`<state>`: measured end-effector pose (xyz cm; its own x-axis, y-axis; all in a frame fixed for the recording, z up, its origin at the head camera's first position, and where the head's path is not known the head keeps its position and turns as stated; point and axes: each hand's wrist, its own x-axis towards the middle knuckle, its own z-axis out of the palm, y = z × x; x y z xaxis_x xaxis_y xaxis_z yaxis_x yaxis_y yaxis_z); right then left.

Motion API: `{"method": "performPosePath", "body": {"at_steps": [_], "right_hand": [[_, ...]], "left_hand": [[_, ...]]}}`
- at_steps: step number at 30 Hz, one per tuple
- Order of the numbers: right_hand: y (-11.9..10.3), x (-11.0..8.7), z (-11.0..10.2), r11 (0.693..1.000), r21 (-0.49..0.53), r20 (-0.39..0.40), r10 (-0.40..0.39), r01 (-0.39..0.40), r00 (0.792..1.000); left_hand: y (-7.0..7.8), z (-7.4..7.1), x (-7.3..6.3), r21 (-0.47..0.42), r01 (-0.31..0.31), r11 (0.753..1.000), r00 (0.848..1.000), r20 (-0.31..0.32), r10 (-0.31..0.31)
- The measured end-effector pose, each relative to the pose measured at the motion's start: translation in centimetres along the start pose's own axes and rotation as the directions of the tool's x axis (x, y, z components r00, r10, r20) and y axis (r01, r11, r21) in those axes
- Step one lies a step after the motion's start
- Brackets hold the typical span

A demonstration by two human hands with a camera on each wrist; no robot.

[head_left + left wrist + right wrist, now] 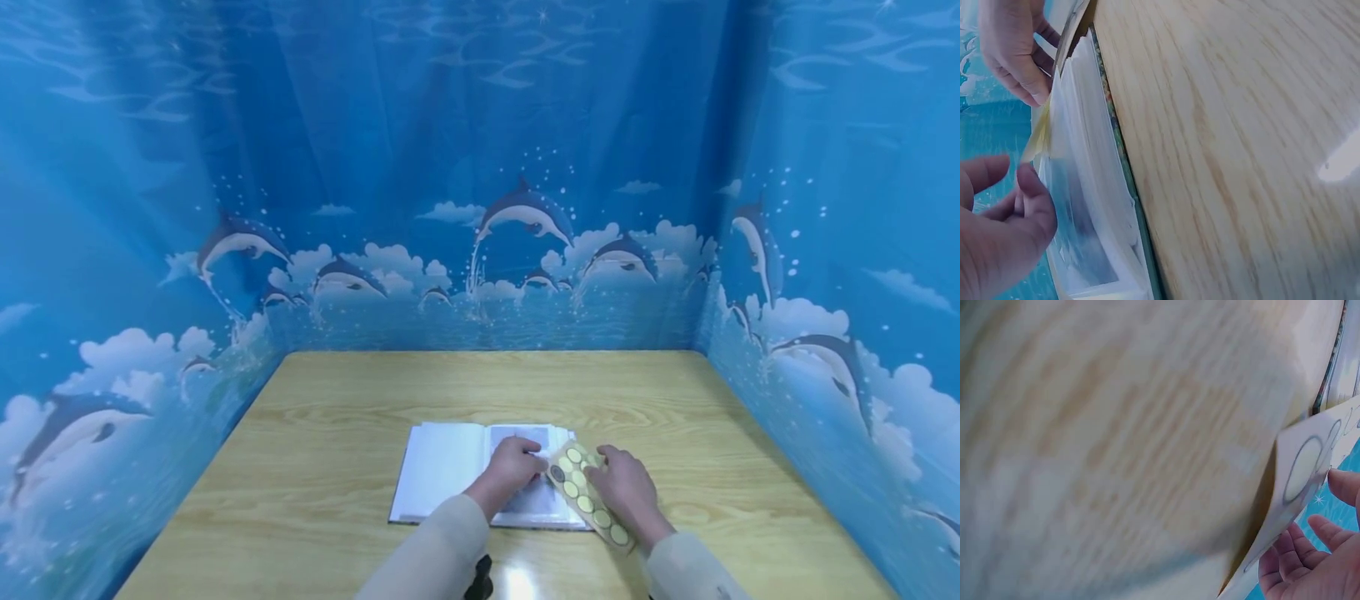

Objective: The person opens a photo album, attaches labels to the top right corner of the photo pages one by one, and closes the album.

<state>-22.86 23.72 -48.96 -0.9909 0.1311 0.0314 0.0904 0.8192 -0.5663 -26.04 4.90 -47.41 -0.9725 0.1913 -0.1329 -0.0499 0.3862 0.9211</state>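
A yellowish-brown sticker sheet (585, 504) with rows of pale round stickers slants over the right side of an open album (442, 475). One circle near its far left corner looks dark grey. My right hand (624, 487) holds the sheet along its right edge; in the right wrist view the sheet (1302, 469) tilts up off the table against my fingers (1291, 553). At the sheet's far left corner, my left hand (516, 468) has its thumb and bent forefinger (1034, 194) pinching the edge, over the album's right page.
The album's stacked clear sleeves (1094, 162) stand up from its dark green cover (1141, 225). A light wood-grain table (315, 433) lies beneath. Blue dolphin-print curtains (420, 208) enclose the back and both sides.
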Motion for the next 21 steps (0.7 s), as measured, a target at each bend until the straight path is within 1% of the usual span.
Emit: {"method": "performPosePath", "body": {"at_steps": [2,4,8,10,13,14,16,18,21], "right_hand": [[0.1,0.0,0.2,1.000,-0.013,-0.003,-0.006,0.006,1.000],[0.2,0.0,0.3,1.000,-0.027,-0.007,-0.012,0.012,1.000],[0.4,-0.1,0.3,0.999,-0.031,-0.018,-0.026,0.026,0.999],[0.4,-0.2,0.1,0.999,-0.025,-0.015,-0.028,0.028,0.999],[0.4,-0.3,-0.1,1.000,-0.011,-0.016,-0.022,0.022,1.000],[0.3,-0.4,-0.3,1.000,-0.002,-0.024,-0.021,0.021,0.999],[0.1,-0.5,-0.5,1.000,0.017,-0.060,-0.020,0.021,0.998],[-0.2,-0.8,-0.8,0.999,0.039,-0.125,-0.023,0.028,0.992],[-0.9,-1.2,-1.0,0.995,0.064,-0.225,-0.057,0.073,0.973]], "left_hand": [[0.0,0.2,-0.2,-0.047,0.035,0.998,0.999,0.026,-0.034],[0.0,0.3,-0.5,-0.070,0.049,0.996,0.997,0.057,-0.045],[0.2,0.5,-1.1,-0.051,0.070,0.996,0.990,0.122,-0.064],[0.4,0.7,-1.4,-0.026,0.072,0.997,0.987,0.143,-0.067],[0.4,1.1,-1.5,0.026,0.039,0.999,0.987,0.154,-0.043],[0.4,1.2,-1.5,0.027,0.025,0.999,0.987,0.156,-0.029],[0.4,1.5,-1.5,-0.006,0.004,1.000,0.988,0.151,-0.003],[0.4,1.7,-1.2,-0.063,-0.010,0.998,0.989,0.147,0.019],[0.5,1.7,-0.8,-0.197,-0.012,0.980,0.990,0.134,0.039]]}}
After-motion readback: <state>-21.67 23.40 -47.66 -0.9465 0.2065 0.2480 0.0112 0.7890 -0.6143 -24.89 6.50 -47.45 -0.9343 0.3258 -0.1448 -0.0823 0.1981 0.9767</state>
